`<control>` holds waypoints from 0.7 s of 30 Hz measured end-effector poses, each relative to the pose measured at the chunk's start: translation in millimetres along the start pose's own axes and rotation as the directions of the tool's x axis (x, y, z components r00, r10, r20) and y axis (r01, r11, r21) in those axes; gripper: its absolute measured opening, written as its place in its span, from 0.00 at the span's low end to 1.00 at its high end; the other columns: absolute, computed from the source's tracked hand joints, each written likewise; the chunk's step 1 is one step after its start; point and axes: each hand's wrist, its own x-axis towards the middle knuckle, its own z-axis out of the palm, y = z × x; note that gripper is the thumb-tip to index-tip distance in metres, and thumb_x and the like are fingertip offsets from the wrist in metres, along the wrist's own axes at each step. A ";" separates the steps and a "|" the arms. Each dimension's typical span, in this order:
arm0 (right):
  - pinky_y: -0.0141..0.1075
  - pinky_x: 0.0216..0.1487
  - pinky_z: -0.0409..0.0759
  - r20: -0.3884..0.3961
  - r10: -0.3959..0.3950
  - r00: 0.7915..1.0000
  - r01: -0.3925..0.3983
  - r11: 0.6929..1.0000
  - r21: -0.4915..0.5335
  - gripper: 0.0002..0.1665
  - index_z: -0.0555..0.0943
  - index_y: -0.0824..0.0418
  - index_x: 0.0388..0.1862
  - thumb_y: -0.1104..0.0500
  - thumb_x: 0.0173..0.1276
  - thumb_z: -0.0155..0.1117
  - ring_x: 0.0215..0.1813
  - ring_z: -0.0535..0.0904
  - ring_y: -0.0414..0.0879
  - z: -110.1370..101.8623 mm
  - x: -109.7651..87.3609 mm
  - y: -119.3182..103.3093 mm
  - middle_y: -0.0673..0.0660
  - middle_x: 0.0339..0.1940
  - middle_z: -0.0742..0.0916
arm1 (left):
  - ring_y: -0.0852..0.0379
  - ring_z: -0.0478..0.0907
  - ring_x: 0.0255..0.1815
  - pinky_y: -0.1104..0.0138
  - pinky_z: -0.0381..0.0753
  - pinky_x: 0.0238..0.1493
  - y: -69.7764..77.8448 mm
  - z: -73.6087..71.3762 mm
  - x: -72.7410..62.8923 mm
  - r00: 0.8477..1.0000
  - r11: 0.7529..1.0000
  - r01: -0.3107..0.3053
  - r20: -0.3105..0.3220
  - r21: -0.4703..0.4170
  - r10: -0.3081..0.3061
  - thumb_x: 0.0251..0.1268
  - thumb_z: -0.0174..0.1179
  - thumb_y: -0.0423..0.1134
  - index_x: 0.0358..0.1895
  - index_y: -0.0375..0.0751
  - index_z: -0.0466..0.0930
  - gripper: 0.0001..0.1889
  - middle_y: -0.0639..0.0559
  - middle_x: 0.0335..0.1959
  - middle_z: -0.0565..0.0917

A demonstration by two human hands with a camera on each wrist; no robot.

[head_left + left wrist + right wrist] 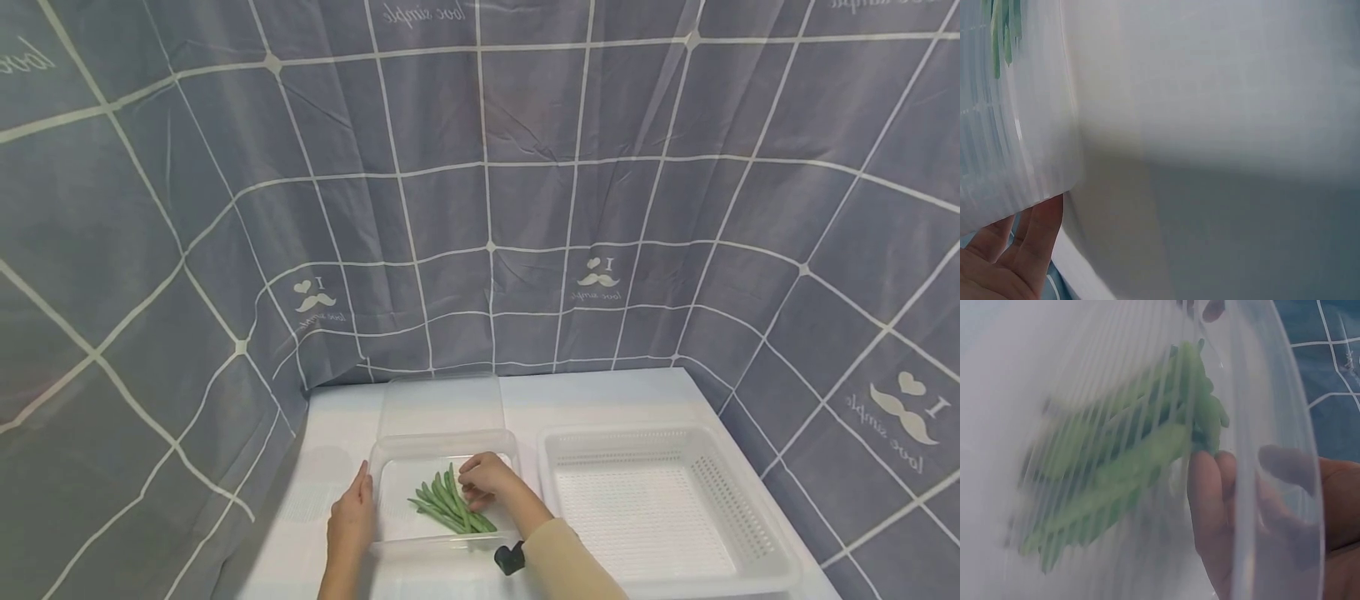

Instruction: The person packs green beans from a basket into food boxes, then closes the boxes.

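Observation:
A bunch of green beans (452, 502) lies slanted in a clear plastic box (397, 546). My right hand (491, 482) reaches into the box from the right, its loosely bent fingers beside the beans. Through the box wall in the right wrist view, its fingertips are at the ends of the beans (1116, 462), with the thumb apart from them. My left hand (351, 510) rests along the box's left side, fingers fairly straight. In the left wrist view, the left hand (1013, 256) touches the box wall (1041, 144) near its lower corner.
A clear lid (442, 404) lies flat behind the box. To the right stands a white perforated basket (637, 508). Both are on a white table (330, 417), with a grey checked curtain (450, 208) hanging around its back and sides.

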 end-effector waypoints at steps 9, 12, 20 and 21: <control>0.38 0.34 0.93 0.080 -0.027 0.996 0.024 0.999 0.034 0.12 0.84 0.68 0.52 0.64 0.74 0.66 0.28 0.83 0.40 -13.5 -5.1 -4.2 0.55 0.30 0.86 | 0.23 0.73 0.71 0.29 0.76 0.66 0.1 -4.1 3.2 0.997 1.000 0.012 0.071 0.018 -0.013 0.90 0.34 0.52 0.82 0.40 0.63 0.30 0.30 0.75 0.72; 0.38 0.35 0.93 0.102 -0.048 0.994 0.044 0.998 0.043 0.13 0.84 0.68 0.53 0.63 0.75 0.65 0.29 0.83 0.41 -20.1 -8.3 -12.8 0.55 0.31 0.86 | 0.22 0.69 0.75 0.27 0.71 0.70 -0.4 -9.8 4.3 0.991 1.000 0.023 0.132 -0.013 -0.021 0.90 0.32 0.55 0.82 0.39 0.62 0.32 0.29 0.76 0.70; 0.38 0.40 0.94 0.063 -0.090 0.994 0.088 0.996 0.028 0.19 0.82 0.69 0.60 0.58 0.79 0.63 0.34 0.88 0.42 -55.6 -11.3 -44.9 0.58 0.37 0.89 | 0.24 0.61 0.81 0.32 0.64 0.78 8.1 -44.8 22.4 0.962 0.996 0.057 0.269 -0.065 -0.038 0.85 0.22 0.67 0.82 0.29 0.57 0.46 0.27 0.80 0.64; 0.38 0.40 0.94 0.050 -0.092 0.994 0.091 0.995 0.030 0.20 0.81 0.69 0.62 0.57 0.80 0.62 0.35 0.88 0.43 -60.9 -10.5 -49.2 0.59 0.38 0.89 | 0.24 0.60 0.81 0.32 0.62 0.79 11.0 -50.8 26.7 0.962 0.996 0.054 0.271 -0.068 -0.034 0.85 0.22 0.67 0.82 0.29 0.56 0.46 0.27 0.80 0.63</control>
